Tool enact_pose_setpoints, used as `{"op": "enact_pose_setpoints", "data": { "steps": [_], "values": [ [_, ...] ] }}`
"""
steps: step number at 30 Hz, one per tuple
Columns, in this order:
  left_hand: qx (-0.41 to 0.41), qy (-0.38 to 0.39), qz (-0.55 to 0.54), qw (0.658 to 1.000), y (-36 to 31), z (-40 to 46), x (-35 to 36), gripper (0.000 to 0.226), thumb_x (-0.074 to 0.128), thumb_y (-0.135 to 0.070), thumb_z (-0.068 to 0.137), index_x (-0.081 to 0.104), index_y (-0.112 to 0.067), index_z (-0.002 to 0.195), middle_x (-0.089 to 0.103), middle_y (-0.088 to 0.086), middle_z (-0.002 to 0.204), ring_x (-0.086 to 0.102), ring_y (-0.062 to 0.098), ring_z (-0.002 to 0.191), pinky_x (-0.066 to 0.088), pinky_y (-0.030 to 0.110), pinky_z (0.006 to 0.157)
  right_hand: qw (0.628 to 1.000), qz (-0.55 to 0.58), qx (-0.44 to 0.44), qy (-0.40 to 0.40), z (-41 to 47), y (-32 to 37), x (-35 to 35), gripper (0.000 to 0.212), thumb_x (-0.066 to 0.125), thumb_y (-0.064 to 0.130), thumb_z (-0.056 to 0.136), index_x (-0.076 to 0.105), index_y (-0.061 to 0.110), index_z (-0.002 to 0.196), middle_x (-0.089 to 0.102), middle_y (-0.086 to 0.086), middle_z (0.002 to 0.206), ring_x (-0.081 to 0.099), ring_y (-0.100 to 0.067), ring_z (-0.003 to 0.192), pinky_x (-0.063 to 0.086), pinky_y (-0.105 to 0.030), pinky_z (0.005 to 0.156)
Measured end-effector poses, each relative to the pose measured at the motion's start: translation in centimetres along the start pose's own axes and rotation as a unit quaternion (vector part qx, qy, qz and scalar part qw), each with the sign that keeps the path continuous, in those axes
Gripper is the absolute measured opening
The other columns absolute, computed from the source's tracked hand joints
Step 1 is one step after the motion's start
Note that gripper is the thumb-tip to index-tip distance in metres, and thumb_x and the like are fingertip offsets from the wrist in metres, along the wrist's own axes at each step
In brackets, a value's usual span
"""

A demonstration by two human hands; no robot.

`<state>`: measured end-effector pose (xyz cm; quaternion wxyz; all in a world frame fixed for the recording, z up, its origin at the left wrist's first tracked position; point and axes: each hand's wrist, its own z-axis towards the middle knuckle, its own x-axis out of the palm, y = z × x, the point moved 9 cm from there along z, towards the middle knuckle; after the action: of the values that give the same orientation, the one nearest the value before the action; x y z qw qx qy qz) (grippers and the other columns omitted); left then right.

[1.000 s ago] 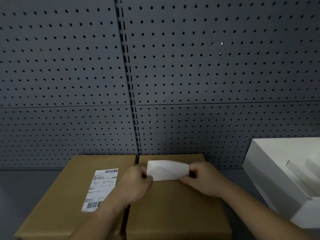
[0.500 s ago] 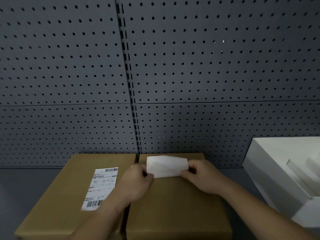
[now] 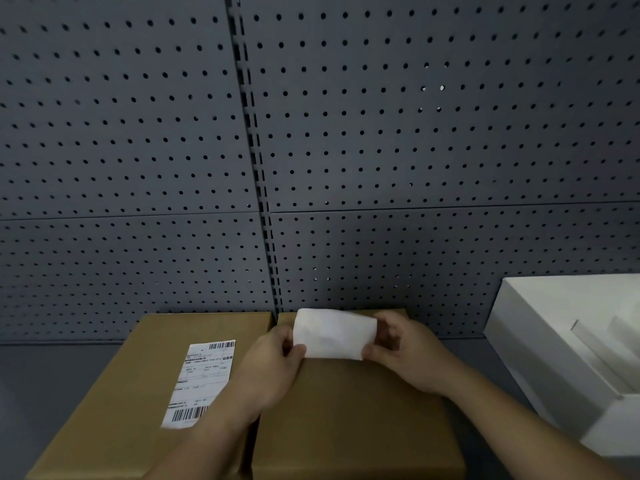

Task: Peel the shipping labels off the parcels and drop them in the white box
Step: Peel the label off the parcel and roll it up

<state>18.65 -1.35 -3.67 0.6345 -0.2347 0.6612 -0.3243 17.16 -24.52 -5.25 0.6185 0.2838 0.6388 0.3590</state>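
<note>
I see the peeled label (image 3: 334, 334) has lifted slightly, both hands' fingers (image 3: 372, 349) pinching its ends above the right parcel (image 3: 356, 417), so it looks ready for the white box (image 3: 540, 344).

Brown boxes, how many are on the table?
2. The left brown box has a label stuck on top; the right brown box lies beside it, under both hands. More may be hidden outside the view.

one head-worn view looks forward and down, close over the parcels (image 3: 346, 410), facing a pegboard wall (image 3: 415, 133).
</note>
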Motion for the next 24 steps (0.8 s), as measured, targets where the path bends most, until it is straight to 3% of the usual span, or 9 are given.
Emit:
{"op": "enact_pose_setpoints", "data": {
  "steps": [2,5,8,11,15,17,20,22,24],
  "values": [
    [0.008,-0.008,-0.017,1.000,-0.2,-0.1,0.0,0.005,0.058,-0.025,0.098,0.061,-0.027,0.102,0.069,-0.009,0.094,0.063,0.002,0.086,0.052,0.021,0.073,1.000,0.012,-0.009,-0.009,-0.1,0.1,-0.1,0.063,0.076,0.055,0.077,0.045,0.056,0.131,0.059,0.018,0.131,0.054,-0.005,0.124,0.049,-0.039,0.106],
    [0.020,-0.022,-0.045,0.999,-0.6,-0.4,-0.1,0.025,0.061,-0.026,0.097,0.047,-0.032,0.116,0.064,-0.016,0.095,0.059,-0.005,0.088,0.043,0.012,0.067,0.999,0.035,-0.027,-0.018,-0.5,0.6,-0.1,0.072,0.076,0.050,0.080,0.034,0.061,0.138,0.057,0.021,0.134,0.051,0.006,0.124,0.043,-0.021,0.103],
    [0.020,-0.027,-0.069,0.997,-0.9,-0.5,0.1,0.039,0.064,-0.025,0.095,0.038,-0.036,0.122,0.065,-0.007,0.092,0.062,0.003,0.085,0.043,0.017,0.064,0.998,0.041,-0.036,-0.016,-0.8,0.9,0.1,0.071,0.076,0.043,0.084,0.036,0.054,0.142,0.054,0.025,0.134,0.049,0.015,0.121,0.043,-0.006,0.092],
    [0.037,-0.025,-0.064,0.997,-1.2,-0.3,0.7,0.033,0.062,-0.018,0.095,0.045,-0.034,0.119,0.065,-0.008,0.092,0.062,0.004,0.083,0.043,0.011,0.064,0.998,0.036,-0.046,-0.027,-1.2,1.2,0.1,0.065,0.075,0.038,0.087,0.042,0.048,0.143,0.052,0.028,0.131,0.048,0.020,0.115,0.044,-0.001,0.086],
    [0.061,0.000,-0.048,0.997,-2.2,-0.1,1.9,0.031,0.053,-0.006,0.097,0.056,-0.031,0.116,0.066,-0.014,0.099,0.060,-0.003,0.089,0.042,-0.001,0.070,0.998,0.021,-0.044,-0.048,-1.7,1.5,-0.2,0.059,0.073,0.038,0.088,0.045,0.045,0.140,0.053,0.029,0.126,0.051,0.021,0.106,0.045,-0.003,0.081],
    [0.040,0.028,-0.119,0.992,-2.4,-0.1,2.6,0.033,0.045,-0.003,0.100,0.063,-0.028,0.111,0.067,-0.012,0.093,0.061,0.004,0.082,0.044,0.008,0.070,0.997,0.008,-0.046,-0.054,-1.9,1.7,-0.2,0.060,0.073,0.040,0.088,0.045,0.046,0.140,0.052,0.031,0.123,0.051,0.020,0.102,0.046,-0.006,0.081],
    [-0.015,0.075,-0.298,0.952,-2.5,-0.4,3.7,0.027,0.046,-0.013,0.101,0.071,-0.018,0.111,0.064,0.001,0.080,0.055,0.018,0.073,0.043,0.031,0.066,0.997,0.000,-0.051,-0.055,-2.1,1.8,-0.3,0.063,0.073,0.049,0.085,0.046,0.044,0.141,0.051,0.031,0.128,0.051,0.011,0.115,0.051,-0.024,0.099],
    [-0.005,0.109,-0.323,0.940,-3.4,-0.6,4.4,0.024,0.057,-0.030,0.097,0.069,-0.019,0.114,0.066,-0.002,0.083,0.060,0.015,0.074,0.047,0.031,0.068,0.997,0.001,-0.058,-0.052,-2.2,2.0,-0.2,0.070,0.072,0.059,0.080,0.046,0.044,0.143,0.053,0.028,0.132,0.052,0.006,0.120,0.052,-0.031,0.103],
    [0.012,0.111,-0.271,0.956,-3.9,-0.8,4.7,0.026,0.067,-0.032,0.093,0.066,-0.024,0.117,0.072,-0.003,0.094,0.069,0.014,0.086,0.057,0.034,0.080,0.997,0.004,-0.064,-0.053,-2.3,2.1,-0.3,0.076,0.071,0.066,0.075,0.046,0.044,0.143,0.054,0.026,0.135,0.053,0.004,0.122,0.051,-0.032,0.104]
  ]
}}
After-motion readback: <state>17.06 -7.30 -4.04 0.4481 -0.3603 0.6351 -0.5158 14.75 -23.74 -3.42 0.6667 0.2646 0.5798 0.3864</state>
